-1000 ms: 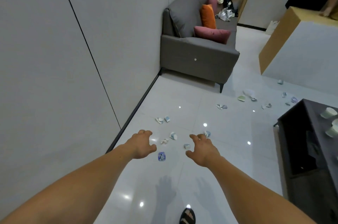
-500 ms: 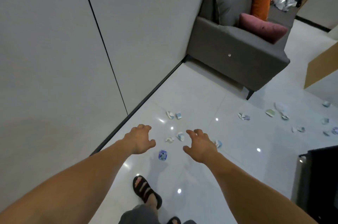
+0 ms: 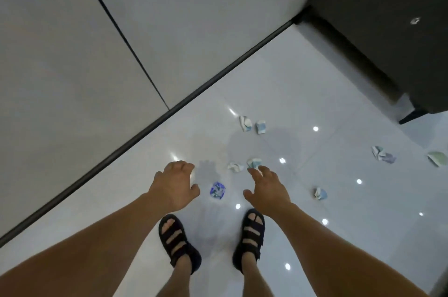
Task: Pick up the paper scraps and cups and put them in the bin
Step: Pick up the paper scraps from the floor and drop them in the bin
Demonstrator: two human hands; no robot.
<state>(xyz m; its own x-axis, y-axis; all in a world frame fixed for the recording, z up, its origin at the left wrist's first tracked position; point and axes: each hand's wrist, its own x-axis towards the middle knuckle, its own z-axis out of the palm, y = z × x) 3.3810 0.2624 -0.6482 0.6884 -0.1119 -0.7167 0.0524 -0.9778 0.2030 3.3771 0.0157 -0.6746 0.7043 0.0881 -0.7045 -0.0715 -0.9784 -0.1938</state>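
Left hand (image 3: 175, 186) and right hand (image 3: 268, 189) both empty, fingers loosely spread, palms down, held apart above the floor (image 3: 303, 93). Blue crumpled scrap (image 3: 217, 190) lies between them (untouched). White scraps (image 3: 244, 164) just beyond the right fingertips; more scraps (image 3: 252, 124) farther out. Black sandals (image 3: 178, 243) below, grey sofa (image 3: 388, 30) top right.
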